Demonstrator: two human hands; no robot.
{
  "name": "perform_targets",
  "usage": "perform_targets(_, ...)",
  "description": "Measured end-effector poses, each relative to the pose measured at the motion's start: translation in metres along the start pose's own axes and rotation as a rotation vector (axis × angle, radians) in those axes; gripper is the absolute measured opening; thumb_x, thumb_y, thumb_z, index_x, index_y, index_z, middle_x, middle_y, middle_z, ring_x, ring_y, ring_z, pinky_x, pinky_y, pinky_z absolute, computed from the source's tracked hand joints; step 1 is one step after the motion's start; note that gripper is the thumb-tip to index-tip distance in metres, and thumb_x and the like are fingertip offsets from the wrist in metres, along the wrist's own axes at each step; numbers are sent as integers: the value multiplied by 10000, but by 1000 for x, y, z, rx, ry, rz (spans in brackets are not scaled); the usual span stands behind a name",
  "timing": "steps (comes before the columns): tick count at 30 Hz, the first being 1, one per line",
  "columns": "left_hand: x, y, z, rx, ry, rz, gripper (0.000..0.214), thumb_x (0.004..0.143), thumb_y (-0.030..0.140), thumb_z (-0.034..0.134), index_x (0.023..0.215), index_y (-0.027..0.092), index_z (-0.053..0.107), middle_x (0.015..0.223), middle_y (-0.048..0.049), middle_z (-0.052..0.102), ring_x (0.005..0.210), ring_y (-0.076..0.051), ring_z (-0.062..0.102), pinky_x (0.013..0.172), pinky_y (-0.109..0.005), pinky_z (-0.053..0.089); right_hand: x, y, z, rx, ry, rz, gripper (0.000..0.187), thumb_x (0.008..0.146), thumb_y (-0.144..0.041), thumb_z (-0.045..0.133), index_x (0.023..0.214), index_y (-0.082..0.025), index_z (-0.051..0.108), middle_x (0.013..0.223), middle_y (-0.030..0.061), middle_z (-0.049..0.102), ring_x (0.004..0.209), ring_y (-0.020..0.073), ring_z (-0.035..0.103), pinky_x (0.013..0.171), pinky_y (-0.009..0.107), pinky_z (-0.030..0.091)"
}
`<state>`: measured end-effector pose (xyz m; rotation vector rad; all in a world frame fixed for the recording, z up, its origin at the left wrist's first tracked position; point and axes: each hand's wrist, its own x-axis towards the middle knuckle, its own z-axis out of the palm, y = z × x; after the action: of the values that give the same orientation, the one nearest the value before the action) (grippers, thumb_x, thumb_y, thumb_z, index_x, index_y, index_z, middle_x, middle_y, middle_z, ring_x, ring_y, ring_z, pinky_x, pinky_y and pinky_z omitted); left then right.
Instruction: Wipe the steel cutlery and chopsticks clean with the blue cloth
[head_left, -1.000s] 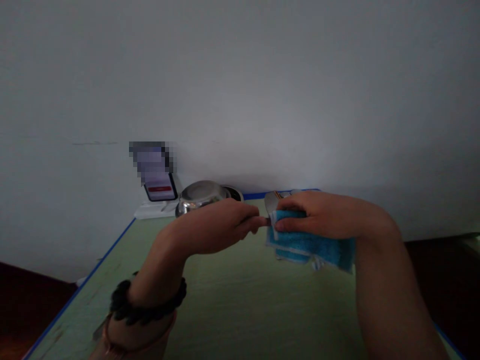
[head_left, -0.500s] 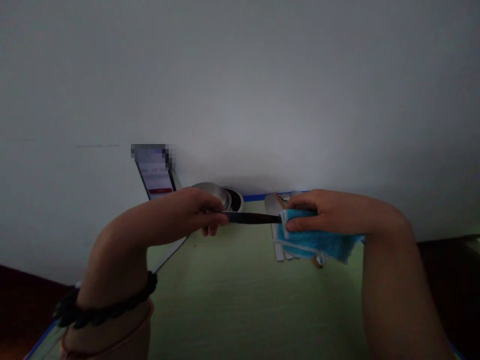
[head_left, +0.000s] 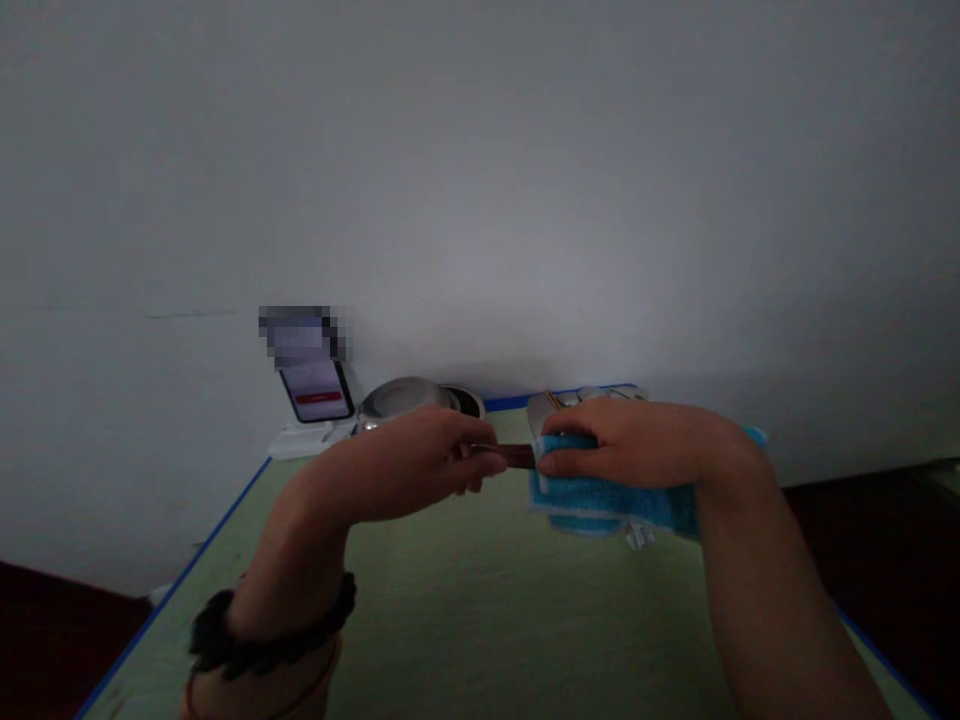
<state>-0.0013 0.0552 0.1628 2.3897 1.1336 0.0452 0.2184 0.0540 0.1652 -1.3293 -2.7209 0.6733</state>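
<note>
My left hand [head_left: 420,455] is closed around the handle end of a dark slim utensil [head_left: 508,456], which looks like a knife. The other end disappears into a folded blue cloth [head_left: 607,500]. My right hand [head_left: 626,443] grips that cloth and pinches it around the utensil. Both hands hover above a green table [head_left: 465,610], close together, with only a short piece of the utensil showing between them.
At the far edge by the white wall stand a phone [head_left: 315,385] propped upright, steel bowls [head_left: 409,397] and some flat metal utensils [head_left: 544,405]. The table has a blue border [head_left: 187,555]; dark floor lies beyond both sides.
My left hand had drawn the utensil out leftward from the cloth, baring a long dark stretch; now it has pushed back right, so the hands nearly meet again.
</note>
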Motion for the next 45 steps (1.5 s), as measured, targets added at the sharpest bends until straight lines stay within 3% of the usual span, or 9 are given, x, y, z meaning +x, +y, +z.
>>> perform_targets(4,-1,-2,-2,45,83,17,339,895,419,390,832,175,617,649,17,590,569,-113,519,506,-206,352,1,-1,-1,13,20,-10,450,837,-542,388,1038,-210,615,981,62,661,830,189,593,687,276,413)
perform_targets(10,-5,-13,-5,51,-26,-71,295,863,352,440,780,169,656,676,0,627,609,-128,555,548,-216,370,4,10,2,5,-6,14,478,774,-581,471,1058,-220,605,1036,60,640,883,211,585,719,292,417)
perform_targets(15,-6,-29,-9,47,-14,-102,318,848,396,457,802,176,682,679,3,647,632,-133,576,569,-208,379,0,24,3,18,-6,60,473,766,-582,480,1038,-221,620,1016,50,647,863,209,592,716,294,425)
perform_targets(21,-3,-22,-8,50,48,11,337,866,403,434,802,168,668,681,12,633,622,-116,556,563,-195,373,0,20,2,39,-16,52,467,797,-567,442,1042,-216,629,989,51,657,828,197,598,694,280,430)
perform_targets(26,0,-13,-7,-92,121,134,339,903,376,376,829,169,634,730,4,642,662,-116,578,595,-189,416,4,8,1,89,32,-16,449,826,-538,413,1054,-211,619,1028,51,652,885,197,589,726,271,427)
perform_targets(33,-11,-33,-15,-182,289,92,308,888,350,435,758,168,646,674,-5,652,627,-124,579,588,-199,448,2,21,1,125,52,13,438,776,-537,507,1053,-210,597,1065,49,635,902,203,583,730,271,421)
perform_targets(36,-12,-39,-12,-359,414,74,278,876,324,477,712,152,622,634,-5,639,558,-100,562,525,-181,443,2,22,2,149,106,-34,372,818,-504,464,970,-194,602,926,34,650,802,171,583,677,260,405)
perform_targets(42,5,-38,-3,-1037,600,167,164,867,329,480,787,188,507,573,58,557,417,-71,523,342,-150,348,6,8,4,136,292,-55,334,867,-463,390,838,-177,560,800,22,607,711,139,532,646,262,357)
perform_targets(45,11,-40,0,-1060,559,141,251,849,372,494,697,175,525,533,42,564,391,-72,513,337,-155,347,8,5,5,130,285,-62,320,881,-444,369,823,-179,539,787,20,592,705,135,524,639,261,349)
